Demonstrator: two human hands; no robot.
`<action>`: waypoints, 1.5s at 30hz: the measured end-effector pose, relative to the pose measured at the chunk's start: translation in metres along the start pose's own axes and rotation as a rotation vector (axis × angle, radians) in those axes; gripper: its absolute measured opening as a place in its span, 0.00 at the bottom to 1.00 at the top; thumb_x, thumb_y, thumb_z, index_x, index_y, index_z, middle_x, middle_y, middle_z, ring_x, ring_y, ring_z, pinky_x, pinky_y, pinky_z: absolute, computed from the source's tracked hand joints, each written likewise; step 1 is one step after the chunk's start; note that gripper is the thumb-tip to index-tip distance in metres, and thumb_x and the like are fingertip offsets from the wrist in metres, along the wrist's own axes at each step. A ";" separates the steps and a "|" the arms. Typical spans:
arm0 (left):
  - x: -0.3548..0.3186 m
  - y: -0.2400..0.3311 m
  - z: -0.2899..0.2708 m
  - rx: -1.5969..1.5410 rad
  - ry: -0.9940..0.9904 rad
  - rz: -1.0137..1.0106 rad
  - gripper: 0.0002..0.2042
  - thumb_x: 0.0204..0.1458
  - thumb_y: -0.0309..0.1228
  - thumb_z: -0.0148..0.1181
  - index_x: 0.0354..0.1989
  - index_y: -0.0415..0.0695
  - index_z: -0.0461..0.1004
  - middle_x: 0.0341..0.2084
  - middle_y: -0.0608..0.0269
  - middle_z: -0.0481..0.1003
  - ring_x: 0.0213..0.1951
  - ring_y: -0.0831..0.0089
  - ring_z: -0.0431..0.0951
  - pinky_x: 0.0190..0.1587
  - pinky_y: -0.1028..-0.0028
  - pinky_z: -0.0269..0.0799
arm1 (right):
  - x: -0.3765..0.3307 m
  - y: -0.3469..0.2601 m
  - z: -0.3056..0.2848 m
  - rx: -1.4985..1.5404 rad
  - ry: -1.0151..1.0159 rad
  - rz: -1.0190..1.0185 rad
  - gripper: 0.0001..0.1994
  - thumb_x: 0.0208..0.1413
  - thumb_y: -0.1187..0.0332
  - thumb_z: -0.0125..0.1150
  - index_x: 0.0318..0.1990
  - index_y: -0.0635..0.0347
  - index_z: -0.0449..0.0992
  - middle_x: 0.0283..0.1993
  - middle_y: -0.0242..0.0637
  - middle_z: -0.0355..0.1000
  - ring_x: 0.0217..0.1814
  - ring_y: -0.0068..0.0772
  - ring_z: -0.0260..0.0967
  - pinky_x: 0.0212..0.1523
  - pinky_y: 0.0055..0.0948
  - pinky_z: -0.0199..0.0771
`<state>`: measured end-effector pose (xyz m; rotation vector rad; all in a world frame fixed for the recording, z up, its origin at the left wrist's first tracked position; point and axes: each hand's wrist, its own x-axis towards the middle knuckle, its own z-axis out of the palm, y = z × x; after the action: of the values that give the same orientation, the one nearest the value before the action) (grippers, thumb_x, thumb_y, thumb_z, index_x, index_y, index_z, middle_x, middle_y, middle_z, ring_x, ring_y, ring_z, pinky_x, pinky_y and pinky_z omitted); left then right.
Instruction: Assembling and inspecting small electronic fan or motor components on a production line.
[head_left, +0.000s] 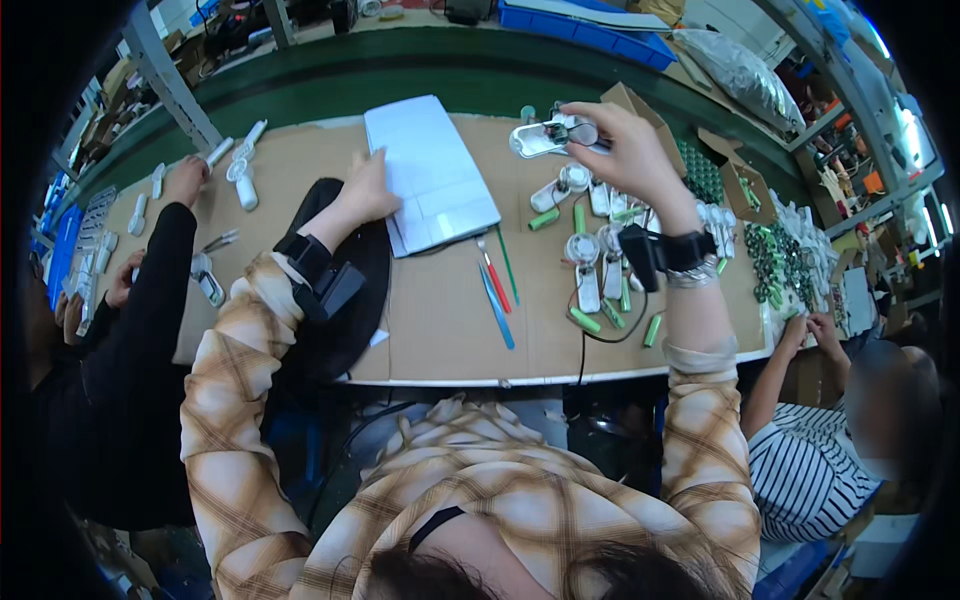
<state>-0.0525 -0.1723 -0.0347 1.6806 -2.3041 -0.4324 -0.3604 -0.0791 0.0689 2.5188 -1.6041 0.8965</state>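
Head view: right hand (625, 150) fingers pinch a white, wired lamp part (545, 138); left hand (368, 188) lies spread.

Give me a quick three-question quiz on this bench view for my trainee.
1. True or false: the right hand holds a small white device raised above the cardboard-covered bench.
2. What does the left hand rest on? A) the white sheet stack B) a green cylindrical cell C) the tweezers
3. Fill in: loose green cells lie on the person's ____ side.

Key: 1 true; 2 A; 3 right.
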 end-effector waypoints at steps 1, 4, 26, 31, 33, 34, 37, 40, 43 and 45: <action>-0.013 0.001 -0.004 -0.007 0.131 0.167 0.34 0.36 0.31 0.63 0.55 0.36 0.59 0.51 0.42 0.63 0.54 0.47 0.62 0.57 0.65 0.59 | -0.003 -0.019 -0.009 0.012 -0.008 0.000 0.19 0.43 0.70 0.61 0.47 0.55 0.72 0.40 0.41 0.70 0.38 0.40 0.70 0.40 0.30 0.70; -0.072 0.038 -0.034 -0.119 0.168 0.498 0.25 0.42 0.30 0.60 0.51 0.39 0.64 0.47 0.47 0.66 0.51 0.52 0.65 0.52 0.63 0.62 | -0.033 -0.054 -0.015 0.027 -0.081 -0.047 0.19 0.42 0.70 0.62 0.46 0.55 0.73 0.38 0.39 0.71 0.36 0.36 0.69 0.37 0.26 0.70; -0.177 0.038 0.055 -0.415 0.127 0.373 0.14 0.41 0.29 0.62 0.37 0.40 0.71 0.31 0.52 0.69 0.36 0.53 0.69 0.37 0.62 0.66 | -0.152 -0.106 0.120 0.047 -0.099 0.252 0.25 0.47 0.67 0.57 0.55 0.58 0.62 0.37 0.46 0.67 0.28 0.45 0.68 0.28 0.39 0.70; -0.183 0.025 0.062 -0.379 0.166 0.379 0.14 0.40 0.35 0.63 0.33 0.42 0.72 0.28 0.53 0.70 0.33 0.54 0.71 0.35 0.62 0.66 | -0.151 -0.115 0.135 -0.097 -0.372 0.270 0.17 0.49 0.76 0.45 0.49 0.64 0.60 0.26 0.47 0.67 0.28 0.49 0.70 0.27 0.44 0.71; -0.187 0.026 0.060 -0.376 0.153 0.367 0.13 0.40 0.35 0.64 0.32 0.42 0.73 0.26 0.55 0.70 0.32 0.55 0.71 0.35 0.63 0.67 | -0.154 -0.121 0.133 -0.021 -0.282 0.263 0.15 0.48 0.76 0.46 0.46 0.65 0.62 0.27 0.50 0.67 0.29 0.52 0.70 0.28 0.47 0.70; -0.184 0.026 0.058 -0.367 0.177 0.408 0.13 0.40 0.35 0.64 0.32 0.42 0.73 0.26 0.55 0.70 0.32 0.55 0.71 0.35 0.63 0.67 | -0.154 -0.120 0.131 -0.044 -0.239 0.262 0.15 0.48 0.76 0.46 0.46 0.65 0.62 0.27 0.50 0.67 0.29 0.52 0.70 0.28 0.47 0.70; -0.180 0.032 0.054 -0.365 0.176 0.418 0.12 0.40 0.35 0.64 0.31 0.43 0.73 0.25 0.56 0.71 0.31 0.57 0.72 0.35 0.63 0.68 | -0.156 -0.112 0.118 -0.044 -0.329 0.286 0.15 0.46 0.76 0.47 0.45 0.65 0.63 0.30 0.51 0.67 0.32 0.54 0.69 0.30 0.47 0.70; -0.180 0.035 0.051 -0.375 0.169 0.411 0.14 0.37 0.35 0.66 0.31 0.43 0.74 0.25 0.56 0.71 0.32 0.58 0.72 0.35 0.66 0.68 | -0.159 -0.102 0.087 0.033 -0.355 0.201 0.16 0.44 0.76 0.49 0.45 0.65 0.64 0.33 0.50 0.67 0.35 0.52 0.68 0.32 0.44 0.70; -0.176 0.034 0.054 -0.387 0.192 0.435 0.14 0.37 0.35 0.66 0.31 0.43 0.74 0.26 0.56 0.71 0.32 0.58 0.72 0.35 0.66 0.68 | -0.134 -0.093 0.010 0.068 -0.151 0.113 0.19 0.42 0.79 0.52 0.47 0.64 0.65 0.34 0.46 0.68 0.37 0.49 0.67 0.33 0.41 0.69; -0.175 0.034 0.052 -0.394 0.201 0.434 0.14 0.37 0.35 0.66 0.31 0.43 0.74 0.26 0.56 0.71 0.32 0.57 0.72 0.35 0.66 0.68 | -0.093 -0.086 -0.048 0.009 0.112 0.007 0.17 0.42 0.81 0.52 0.44 0.62 0.70 0.34 0.44 0.68 0.34 0.47 0.67 0.32 0.37 0.69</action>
<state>-0.0496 0.0093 -0.0753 0.9634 -2.1722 -0.5471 -0.3384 0.0537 0.0884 2.4225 -1.5807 1.0285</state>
